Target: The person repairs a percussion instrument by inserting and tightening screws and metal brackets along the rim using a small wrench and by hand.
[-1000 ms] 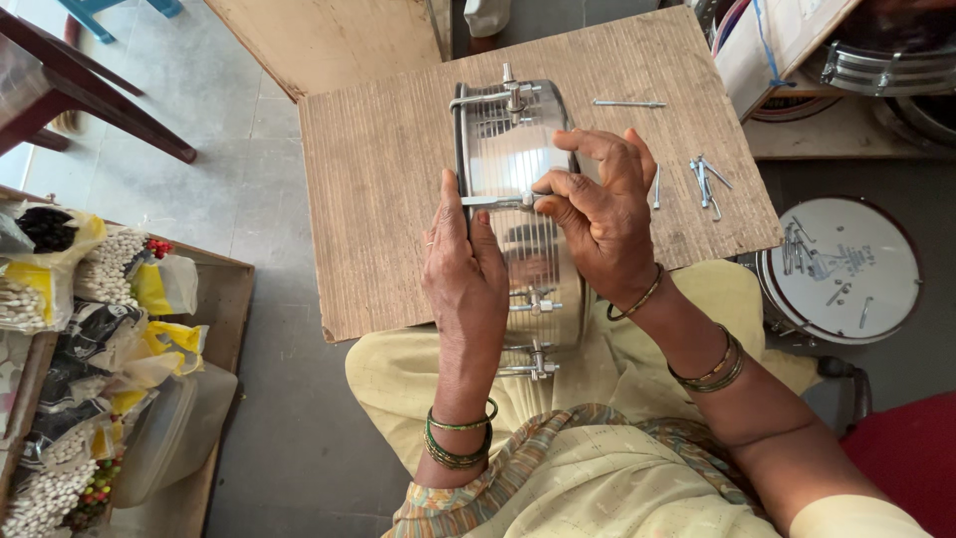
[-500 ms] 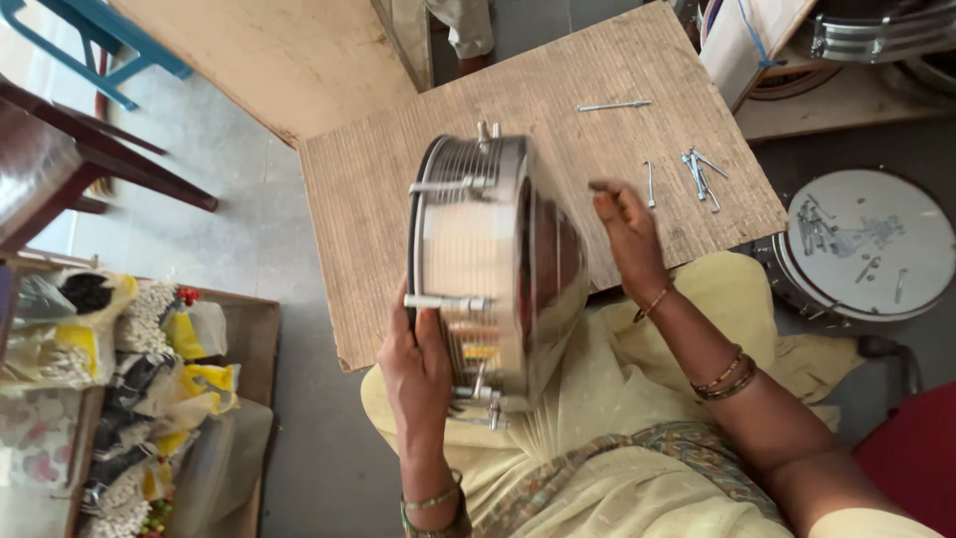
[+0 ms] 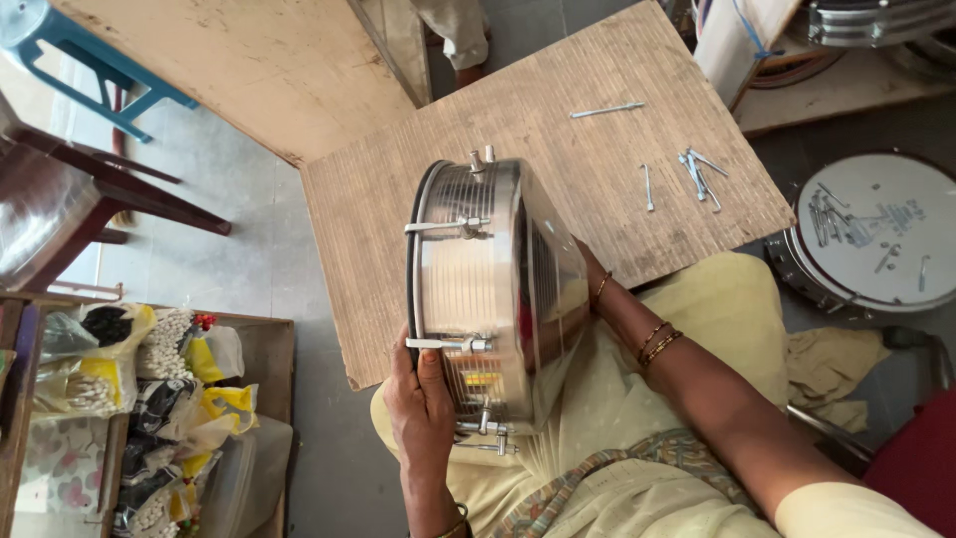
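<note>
Left hand fingers wrapped on the upended steel drum, right hand hidden inside, grip unseen — a slip could drop it onto the tabletop.

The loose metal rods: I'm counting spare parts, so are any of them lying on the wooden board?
Yes, several loose metal rods lie on the wooden board.

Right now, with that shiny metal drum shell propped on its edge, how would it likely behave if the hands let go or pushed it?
The metal drum shell looks rigid, not floppy: its ribbed wall holds shape. Standing on its round edge over the wooden board, it would probably roll or tip without the left hand steadying it. Its polished surface likely feels slippery, though the tension rods offer some grip.
</note>
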